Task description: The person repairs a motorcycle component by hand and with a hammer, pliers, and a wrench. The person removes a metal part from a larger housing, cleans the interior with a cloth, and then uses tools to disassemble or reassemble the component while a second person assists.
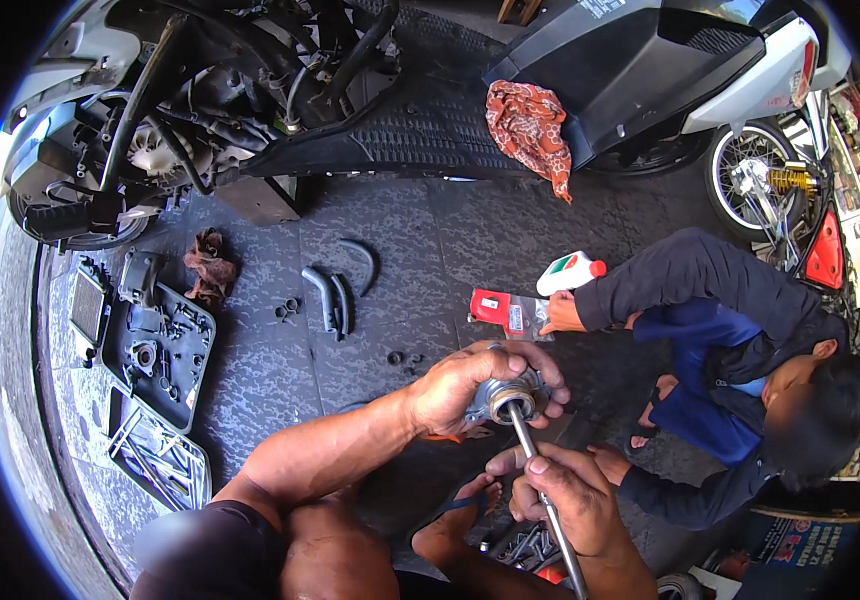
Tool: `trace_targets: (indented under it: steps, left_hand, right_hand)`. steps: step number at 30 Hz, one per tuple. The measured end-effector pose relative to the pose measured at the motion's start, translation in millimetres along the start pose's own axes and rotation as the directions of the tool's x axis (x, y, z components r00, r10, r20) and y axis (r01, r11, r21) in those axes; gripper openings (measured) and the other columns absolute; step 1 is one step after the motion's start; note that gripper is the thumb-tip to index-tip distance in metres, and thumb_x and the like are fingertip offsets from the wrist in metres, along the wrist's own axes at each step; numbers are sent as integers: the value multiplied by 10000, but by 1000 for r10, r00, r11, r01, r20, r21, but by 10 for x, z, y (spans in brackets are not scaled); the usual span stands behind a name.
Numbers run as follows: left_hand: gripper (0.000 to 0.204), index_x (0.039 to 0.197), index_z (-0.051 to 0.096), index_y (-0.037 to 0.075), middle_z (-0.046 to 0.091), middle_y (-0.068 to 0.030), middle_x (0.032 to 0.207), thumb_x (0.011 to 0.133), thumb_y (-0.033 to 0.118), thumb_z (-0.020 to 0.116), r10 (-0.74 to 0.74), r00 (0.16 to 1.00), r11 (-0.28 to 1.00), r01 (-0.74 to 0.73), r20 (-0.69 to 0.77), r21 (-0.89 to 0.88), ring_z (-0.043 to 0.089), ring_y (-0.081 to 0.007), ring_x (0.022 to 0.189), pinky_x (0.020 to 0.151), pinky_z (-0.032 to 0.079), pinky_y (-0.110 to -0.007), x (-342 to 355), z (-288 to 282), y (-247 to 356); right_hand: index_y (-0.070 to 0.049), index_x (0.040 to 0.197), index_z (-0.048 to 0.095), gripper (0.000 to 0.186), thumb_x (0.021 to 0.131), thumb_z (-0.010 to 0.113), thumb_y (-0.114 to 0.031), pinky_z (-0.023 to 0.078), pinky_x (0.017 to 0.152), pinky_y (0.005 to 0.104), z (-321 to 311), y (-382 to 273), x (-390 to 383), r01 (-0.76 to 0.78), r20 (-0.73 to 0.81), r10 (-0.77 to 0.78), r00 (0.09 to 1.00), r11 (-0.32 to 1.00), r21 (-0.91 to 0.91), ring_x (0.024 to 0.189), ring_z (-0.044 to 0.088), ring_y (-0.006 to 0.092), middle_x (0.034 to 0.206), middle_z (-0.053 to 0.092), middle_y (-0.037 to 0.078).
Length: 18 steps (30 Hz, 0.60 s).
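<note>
My left hand (460, 385) is wrapped round a small grey metal housing (487, 392) with a round, ringed bore facing me. Gripped in my right hand (575, 490) is a long, shiny metal rod (557, 535), slanting up to the left. Its far tip reaches into the bore; how deep it goes is hidden. The rod's near end runs out at the lower edge, so I cannot tell whether it has a handle. Both hands are close together above the floor, between my legs and the co-worker.
A co-worker (720, 390) crouches at right, one hand on a red-and-clear packet (508, 312) near a white bottle (570, 272). Hoses (322, 300) lie ahead. At left are a parts tray (200, 370), a tool tray (155, 450) and a radiator (89, 303). A scooter (420, 140) spans the back.
</note>
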<state>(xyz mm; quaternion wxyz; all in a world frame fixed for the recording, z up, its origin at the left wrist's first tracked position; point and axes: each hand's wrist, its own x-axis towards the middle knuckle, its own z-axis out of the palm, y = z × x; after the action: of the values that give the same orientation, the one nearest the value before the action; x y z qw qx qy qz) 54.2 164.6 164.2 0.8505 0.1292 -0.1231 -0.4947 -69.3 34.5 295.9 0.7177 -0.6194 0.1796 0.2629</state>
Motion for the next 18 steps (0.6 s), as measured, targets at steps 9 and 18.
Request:
trace_targets:
  steps: [9, 18]
  left_hand:
    - [322, 988, 607, -40, 580, -261, 1186, 929, 272, 556, -26, 999, 997, 24, -27, -77, 644, -372, 1112, 942, 583, -483, 29, 12, -4]
    - [210, 956, 599, -2, 595, -195, 1117, 955, 201, 549, -53, 996, 998, 50, -78, -39, 672, -323, 1054, 893, 609, -444, 40, 17, -38]
  right_hand:
    - [24, 1089, 674, 377, 1072, 478, -297, 379, 593, 230, -3, 96, 54, 45, -32, -45, 998, 999, -27, 620, 474, 53, 655, 513, -22]
    - [6, 983, 658, 302, 1061, 515, -248, 383, 564, 233, -2, 170, 89, 45, -73, -49, 996, 997, -65, 606, 467, 47, 655, 507, -28]
